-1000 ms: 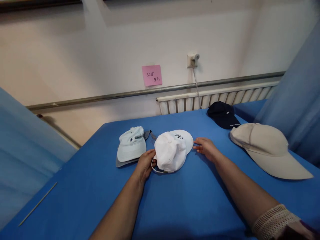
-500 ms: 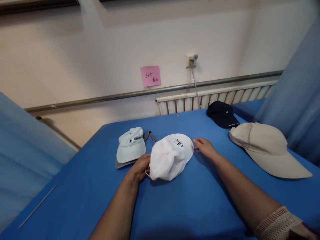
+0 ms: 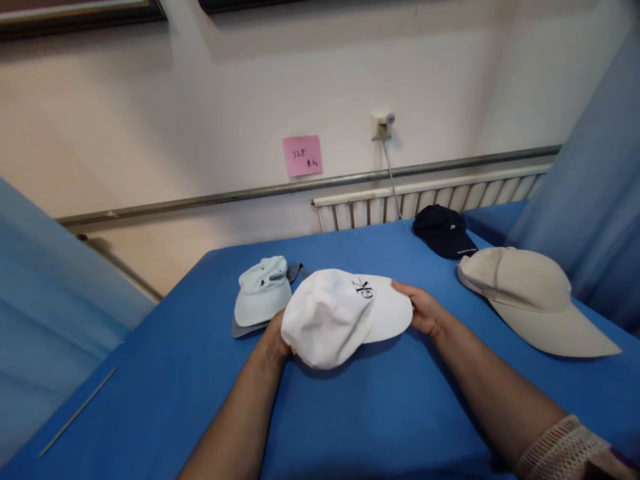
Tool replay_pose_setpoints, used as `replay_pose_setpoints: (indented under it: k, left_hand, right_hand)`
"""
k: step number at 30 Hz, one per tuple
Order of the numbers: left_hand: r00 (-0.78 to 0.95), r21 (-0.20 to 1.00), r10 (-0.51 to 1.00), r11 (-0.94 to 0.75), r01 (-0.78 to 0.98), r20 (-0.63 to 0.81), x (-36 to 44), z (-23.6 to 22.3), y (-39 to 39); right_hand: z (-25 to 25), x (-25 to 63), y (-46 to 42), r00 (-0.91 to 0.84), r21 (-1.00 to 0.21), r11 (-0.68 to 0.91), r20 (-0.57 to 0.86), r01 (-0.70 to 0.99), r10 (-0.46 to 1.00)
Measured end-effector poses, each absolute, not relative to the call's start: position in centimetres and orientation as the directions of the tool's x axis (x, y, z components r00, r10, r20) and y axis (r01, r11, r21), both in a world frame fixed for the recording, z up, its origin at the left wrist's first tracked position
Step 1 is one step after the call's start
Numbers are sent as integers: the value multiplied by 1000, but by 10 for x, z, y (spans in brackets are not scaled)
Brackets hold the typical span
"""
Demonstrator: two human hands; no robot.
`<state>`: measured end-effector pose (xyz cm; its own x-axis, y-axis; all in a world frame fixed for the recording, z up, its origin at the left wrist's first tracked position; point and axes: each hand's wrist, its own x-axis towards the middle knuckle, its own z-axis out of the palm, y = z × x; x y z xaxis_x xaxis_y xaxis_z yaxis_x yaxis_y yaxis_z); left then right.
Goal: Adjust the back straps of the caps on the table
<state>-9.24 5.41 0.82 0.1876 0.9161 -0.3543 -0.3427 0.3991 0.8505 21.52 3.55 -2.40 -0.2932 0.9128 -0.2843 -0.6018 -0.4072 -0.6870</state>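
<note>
Between my two hands is a white baseball cap (image 3: 325, 320) with black letters on its front, the brim pointing right. My left hand (image 3: 277, 337) grips the cap at its back edge, the fingers hidden behind the crown. My right hand (image 3: 423, 309) holds the tip of the brim, thumb on top and the other fingers underneath. Left of the white cap a pale blue cap (image 3: 263, 293) rests on a grey cap (image 3: 240, 331), which is mostly covered. To the right lie a large beige cap (image 3: 535, 287) and, farther back, a dark navy cap (image 3: 443, 230).
A blue covered table (image 3: 345, 427) carries the caps. A thin stick (image 3: 77, 412) lies near its left edge. Blue curtains (image 3: 45, 320) hang at both sides. Behind are a metal rail (image 3: 225, 198), a radiator (image 3: 370, 208), a pink note (image 3: 303, 155) and a plugged socket (image 3: 383, 127).
The white cap has turned so its brim points more to the right and its crown has shifted left. My right hand has closed on the brim and moved slightly right.
</note>
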Motion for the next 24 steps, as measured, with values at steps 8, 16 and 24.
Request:
replay_pose_setpoints:
  k: [8,16,24]
  left_hand:
    - [219,619,867,477,-624,-447,-84,3,56]
    - [134,865,920,392,-314,-368,-69,-4,48]
    - [216,970,965,103,222,-151,-52,-20,47]
  right_hand:
    - [-37,199,35,-199,-491,-327,-295,-807,935]
    - [-47,197,53,106,-633,-132,-324,-763,940]
    - [-38,233,147,370,-658,65,-338,-751,865]
